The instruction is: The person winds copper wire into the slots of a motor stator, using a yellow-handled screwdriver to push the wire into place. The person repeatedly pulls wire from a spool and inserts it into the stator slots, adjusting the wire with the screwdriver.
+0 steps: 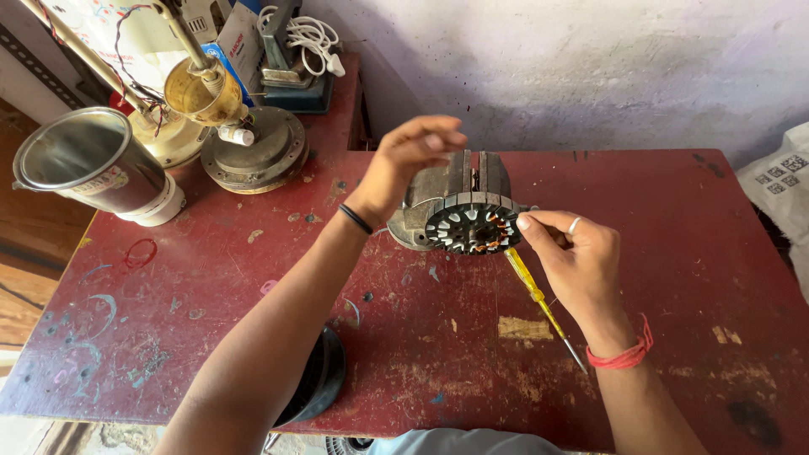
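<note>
Setting: we look down at a worn red table [657,253], our two bare hands raised over its middle.
Left hand: our left hand [404,164] cups the far side of a motor stator [459,212], fingers curled over its top and gripping it.
Right hand: our right hand [573,253] pinches a yellow-handled screwdriver [539,302], closed around it, with the handle end touching the stator's rim and the metal tip pointing back toward us.
Doing it well: we judge the stator needs a firm, steady left-hand hold, tilted so its face is towards us, with the tool kept off the windings.
Stator's look: a grey metal ring stack, its dark face showing radial slots with copper wire; held just above the table's centre.
Nearby: a steel cup [88,168] and a brass fan part [202,93] stand at the far left.
</note>
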